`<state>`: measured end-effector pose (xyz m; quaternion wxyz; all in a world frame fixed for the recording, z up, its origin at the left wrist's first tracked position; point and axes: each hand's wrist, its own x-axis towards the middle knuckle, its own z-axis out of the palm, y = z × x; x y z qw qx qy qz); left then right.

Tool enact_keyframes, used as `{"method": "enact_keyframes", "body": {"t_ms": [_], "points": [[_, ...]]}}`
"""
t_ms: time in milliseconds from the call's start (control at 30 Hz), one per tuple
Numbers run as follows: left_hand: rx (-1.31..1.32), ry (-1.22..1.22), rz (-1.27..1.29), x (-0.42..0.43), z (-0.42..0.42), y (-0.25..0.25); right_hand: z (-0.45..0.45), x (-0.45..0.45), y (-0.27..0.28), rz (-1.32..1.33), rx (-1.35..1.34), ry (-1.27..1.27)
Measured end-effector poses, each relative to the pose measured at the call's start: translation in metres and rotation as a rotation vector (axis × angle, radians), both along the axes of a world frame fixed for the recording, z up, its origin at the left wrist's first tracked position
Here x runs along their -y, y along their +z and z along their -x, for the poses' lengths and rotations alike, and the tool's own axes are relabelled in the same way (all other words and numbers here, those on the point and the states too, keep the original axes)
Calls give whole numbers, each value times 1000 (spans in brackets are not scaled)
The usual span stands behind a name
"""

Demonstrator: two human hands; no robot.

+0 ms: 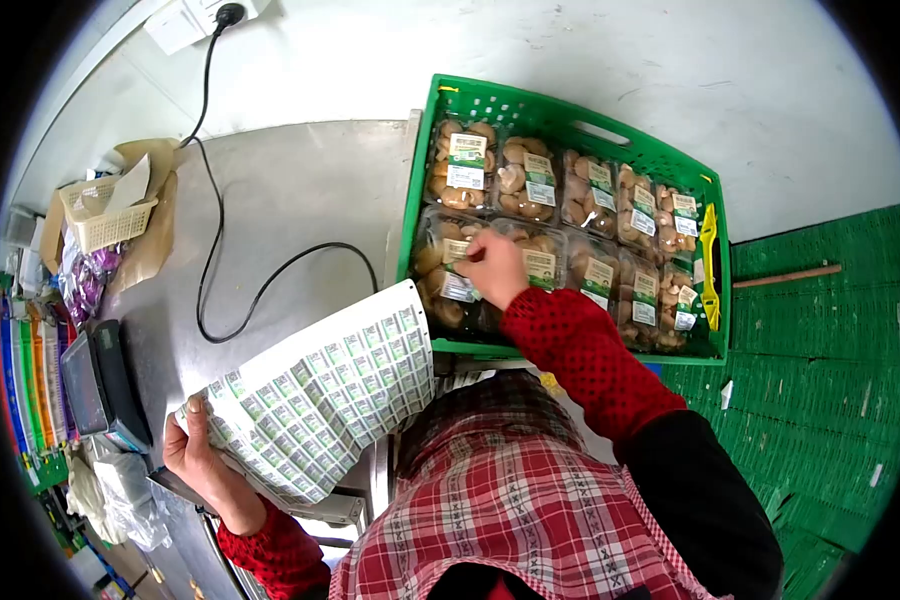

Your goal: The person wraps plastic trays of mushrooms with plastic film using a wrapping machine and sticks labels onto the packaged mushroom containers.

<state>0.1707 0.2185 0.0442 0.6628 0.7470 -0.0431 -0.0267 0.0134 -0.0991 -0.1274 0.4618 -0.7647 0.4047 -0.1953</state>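
Note:
My left hand (202, 455) pinches the lower left corner of a large white sheet (315, 395) covered with rows of small green and white printed labels. My right hand (495, 265) is over the green crate (577, 128), its fingers bent and pressed together at the label of a clear pack of brown mushrooms (440, 285) in the near left corner. Whether anything is between those fingers is too small to tell. Two rows of similar packs fill the crate, each with a printed label, such as the pack (462, 165) at the far left.
A black cable (215, 200) runs from a wall plug across the metal table (295, 180). At the left are a cream basket (110, 225), a dark device (105, 385) and colourful folders (35, 370). Green crates (810, 370) are stacked at the right.

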Motion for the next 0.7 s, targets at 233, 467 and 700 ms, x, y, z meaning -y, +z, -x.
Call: {"method": "enact_keyframes", "body": {"t_ms": [233, 467, 700], "points": [[-10, -64, -3, 17, 10, 3, 85, 44, 40, 131, -70, -187], [36, -322, -42, 33, 10, -2, 107, 39, -1, 238, -264, -154], [78, -586, -99, 63, 25, -3, 193, 80, 12, -266, -37, -264]]}}
